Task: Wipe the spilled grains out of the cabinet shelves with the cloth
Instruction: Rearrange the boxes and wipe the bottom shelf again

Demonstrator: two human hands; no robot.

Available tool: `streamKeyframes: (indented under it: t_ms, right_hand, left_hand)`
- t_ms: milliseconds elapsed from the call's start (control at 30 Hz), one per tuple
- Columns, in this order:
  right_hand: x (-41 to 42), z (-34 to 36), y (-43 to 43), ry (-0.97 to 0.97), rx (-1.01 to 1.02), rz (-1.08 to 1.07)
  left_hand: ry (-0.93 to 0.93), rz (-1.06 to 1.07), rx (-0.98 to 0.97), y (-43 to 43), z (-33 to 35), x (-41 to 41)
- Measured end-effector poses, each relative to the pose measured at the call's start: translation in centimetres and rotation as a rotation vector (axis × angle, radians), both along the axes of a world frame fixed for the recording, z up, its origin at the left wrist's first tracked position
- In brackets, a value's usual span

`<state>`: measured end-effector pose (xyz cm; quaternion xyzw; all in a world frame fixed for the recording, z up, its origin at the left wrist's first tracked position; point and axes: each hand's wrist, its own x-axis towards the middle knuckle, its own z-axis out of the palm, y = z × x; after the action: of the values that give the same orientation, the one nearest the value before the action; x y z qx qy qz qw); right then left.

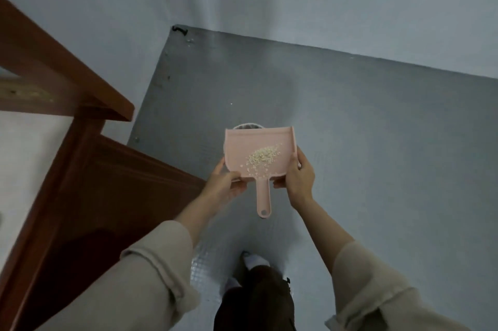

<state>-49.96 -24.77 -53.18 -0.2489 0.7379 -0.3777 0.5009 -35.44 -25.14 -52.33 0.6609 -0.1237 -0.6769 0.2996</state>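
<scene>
The left hand [229, 182] and right hand [297, 178] pinch the pink dustpan [258, 142] at its rear corners, fingers curled round its edges; the grains [262, 157] lie heaped between them. Gathering seems largely done; tipping into the bin [248, 126] just beyond the fingertips remains. No cloth shows

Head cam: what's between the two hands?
Head view: the flat pink plastic dustpan, gripped at its sides by the left hand and right hand, fills the gap; pale spilled grains lie on it.
</scene>
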Motion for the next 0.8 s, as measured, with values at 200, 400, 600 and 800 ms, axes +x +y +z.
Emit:
streamKeyframes:
  t_ms: [200, 400, 600, 800]
  right_hand:
    - [0.0, -7.2, -0.3, -0.028, 0.063, -0.009]
    - [0.8, -12.2, -2.5, -0.034, 0.137, 0.019]
    - [1.7, -15.5, -6.0, -0.034, 0.254, 0.004]
    - [1.8, -17.9, -8.2, -0.002, 0.351, 0.017]
  left_hand:
    - [0.018, -0.054, 0.073, 0.0, -7.9, 0.7]
    - [-0.001, -0.039, 0.055, -1.1, -12.8, 1.5]
    - [-0.035, 0.023, 0.058, -4.0, -15.3, 2.0]
    - [-0.041, 0.02, 0.09, -5.7, -16.8, 2.4]
